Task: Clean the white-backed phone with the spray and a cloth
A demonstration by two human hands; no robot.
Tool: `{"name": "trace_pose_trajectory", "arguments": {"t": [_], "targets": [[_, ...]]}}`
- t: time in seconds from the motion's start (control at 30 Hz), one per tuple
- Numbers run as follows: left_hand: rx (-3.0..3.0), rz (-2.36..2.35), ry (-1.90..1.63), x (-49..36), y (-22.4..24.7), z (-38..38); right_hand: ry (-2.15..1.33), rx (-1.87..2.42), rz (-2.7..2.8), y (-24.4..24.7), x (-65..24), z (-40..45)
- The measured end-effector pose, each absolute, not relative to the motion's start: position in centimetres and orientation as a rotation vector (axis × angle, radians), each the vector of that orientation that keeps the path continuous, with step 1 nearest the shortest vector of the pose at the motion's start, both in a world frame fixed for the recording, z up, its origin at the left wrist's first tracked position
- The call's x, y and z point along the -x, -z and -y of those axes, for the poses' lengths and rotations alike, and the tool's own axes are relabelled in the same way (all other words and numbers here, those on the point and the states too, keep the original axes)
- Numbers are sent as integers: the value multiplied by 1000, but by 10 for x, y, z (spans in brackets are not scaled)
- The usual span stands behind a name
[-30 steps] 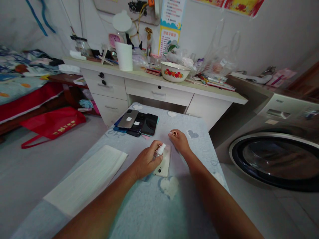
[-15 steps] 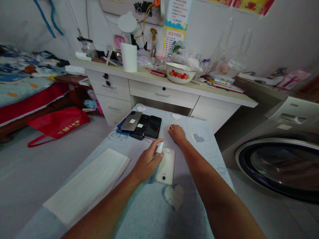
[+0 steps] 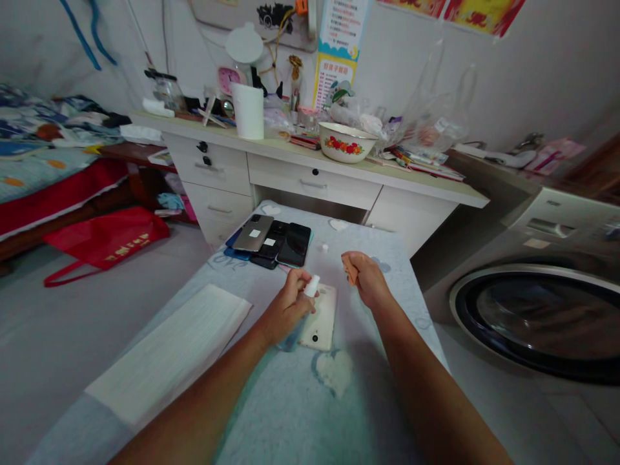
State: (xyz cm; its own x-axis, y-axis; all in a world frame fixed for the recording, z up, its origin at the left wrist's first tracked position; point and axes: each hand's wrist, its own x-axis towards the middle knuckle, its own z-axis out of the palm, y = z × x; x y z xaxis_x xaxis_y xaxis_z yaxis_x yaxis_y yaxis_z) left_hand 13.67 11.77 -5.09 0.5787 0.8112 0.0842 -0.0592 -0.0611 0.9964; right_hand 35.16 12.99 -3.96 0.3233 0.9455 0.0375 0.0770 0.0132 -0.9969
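Note:
My left hand (image 3: 289, 309) is closed around a clear spray bottle with a white nozzle (image 3: 312, 285), tilted over the left edge of a white phone (image 3: 325, 321). The phone lies back side up on the cloth, its camera toward me. To the right, my right hand (image 3: 367, 276) grips a small orange-brown cloth (image 3: 349, 269) above the table. A small white cap (image 3: 323, 248) sits on the cloth beyond the phone. Several phones, among them a grey one (image 3: 254, 234) and a black one (image 3: 295, 245), are heaped at the table's far left.
A folded white paper towel (image 3: 169, 355) lies at the left of the cloth-covered table (image 3: 271, 413). Behind stands a desk (image 3: 285, 150) with a floral bowl (image 3: 346, 143) and a white cup (image 3: 248, 111). A washing machine (image 3: 533, 226) is at the right.
My right hand has lifted and moved right, nearer to me, and the orange-brown cloth in it now shows more. The small white cap has come into view where that hand was.

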Motion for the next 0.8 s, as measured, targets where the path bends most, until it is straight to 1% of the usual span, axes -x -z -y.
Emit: {"name": "trace_pose_trajectory", "arguments": {"t": [0.1, 0.23, 0.4, 0.57, 0.73, 0.8], "targets": [[-1473, -714, -766, -136, 48, -119, -1102, 1241, 881, 39, -337, -94], [-1441, -657, -762, -135, 45, -120, -1231, 1210, 795, 45, -319, -64], [-1535, -660, -743, -135, 48, -120, -1162, 1180, 845, 59, -305, -61], [-1852, -772, -753, -134, 44, -117, -1142, 1124, 866, 66, -299, -63], [-1964, -809, -714, -132, 39, -117, -925, 1246, 1059, 73, -300, -61], [-1981, -845, -719, -131, 39, -118, -875, 1270, 1058, 76, -300, -61]]}}
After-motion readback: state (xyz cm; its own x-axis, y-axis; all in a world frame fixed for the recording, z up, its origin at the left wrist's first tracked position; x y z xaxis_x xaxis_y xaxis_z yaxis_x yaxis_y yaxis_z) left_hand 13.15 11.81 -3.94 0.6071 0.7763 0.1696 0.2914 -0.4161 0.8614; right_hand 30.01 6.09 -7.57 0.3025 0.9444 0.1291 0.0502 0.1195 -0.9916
